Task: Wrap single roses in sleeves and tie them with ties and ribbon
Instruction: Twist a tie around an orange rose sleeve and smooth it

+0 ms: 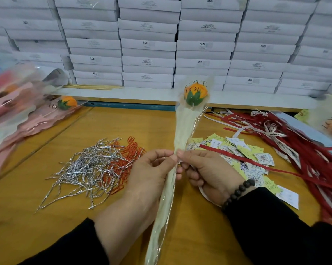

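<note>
sleeve (182, 131) with rose (195, 93) held upright-tilted, long axis running away from body | both hands pinch its mid-stem: left (151, 169), right (205, 173) | ties (88, 167) nearer left, ribbon (295, 150) nearer right

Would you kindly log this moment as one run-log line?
step: cinching sleeve | left hand: pinches cream plastic sleeve | right hand: pinches same spot | orange rose: inside | silver twist ties: on table
</note>
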`<action>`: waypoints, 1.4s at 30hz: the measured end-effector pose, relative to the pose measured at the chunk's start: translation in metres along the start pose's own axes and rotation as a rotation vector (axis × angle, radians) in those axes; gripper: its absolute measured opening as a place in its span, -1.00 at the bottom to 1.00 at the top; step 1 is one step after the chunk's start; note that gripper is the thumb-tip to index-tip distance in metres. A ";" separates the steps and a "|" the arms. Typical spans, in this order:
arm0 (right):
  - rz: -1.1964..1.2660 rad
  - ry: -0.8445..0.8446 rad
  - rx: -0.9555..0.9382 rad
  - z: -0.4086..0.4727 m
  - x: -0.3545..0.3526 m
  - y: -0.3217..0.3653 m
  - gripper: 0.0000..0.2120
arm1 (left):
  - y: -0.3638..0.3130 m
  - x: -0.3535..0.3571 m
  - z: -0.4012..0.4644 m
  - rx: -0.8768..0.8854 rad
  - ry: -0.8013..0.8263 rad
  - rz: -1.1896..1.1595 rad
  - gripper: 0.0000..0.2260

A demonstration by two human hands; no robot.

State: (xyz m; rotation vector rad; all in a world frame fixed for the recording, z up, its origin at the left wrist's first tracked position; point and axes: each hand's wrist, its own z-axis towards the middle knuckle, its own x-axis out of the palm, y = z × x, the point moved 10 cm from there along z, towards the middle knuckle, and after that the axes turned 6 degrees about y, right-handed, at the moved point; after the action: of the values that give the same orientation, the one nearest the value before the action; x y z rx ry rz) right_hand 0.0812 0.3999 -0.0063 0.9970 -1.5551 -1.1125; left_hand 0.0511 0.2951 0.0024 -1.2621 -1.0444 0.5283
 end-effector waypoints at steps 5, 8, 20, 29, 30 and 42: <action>0.015 -0.050 -0.066 0.001 -0.007 0.008 -0.74 | -0.005 -0.011 -0.002 -0.009 -0.094 0.156 -0.82; 0.009 -0.069 -0.071 0.000 -0.012 0.010 -0.73 | -0.003 -0.012 0.001 -0.096 -0.085 0.220 -0.68; -0.162 0.069 -0.023 0.000 0.000 0.004 -0.69 | -0.002 -0.019 0.009 0.046 -0.097 0.038 -0.90; -0.277 0.119 0.140 -0.005 0.005 -0.009 -0.61 | -0.022 -0.012 0.007 0.260 -0.044 0.212 -0.88; -0.280 0.116 0.153 -0.006 0.005 -0.010 -0.61 | -0.024 -0.010 0.007 0.282 -0.023 0.243 -0.89; -0.490 0.093 0.249 -0.013 0.007 -0.011 -0.73 | -0.032 0.006 0.005 0.369 0.124 0.437 -0.85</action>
State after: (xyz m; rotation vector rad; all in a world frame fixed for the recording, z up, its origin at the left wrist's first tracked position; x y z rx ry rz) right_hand 0.0927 0.3882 -0.0133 1.6380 -1.4336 -1.1921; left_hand 0.0429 0.2940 0.0339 -1.1731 -0.5307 0.9183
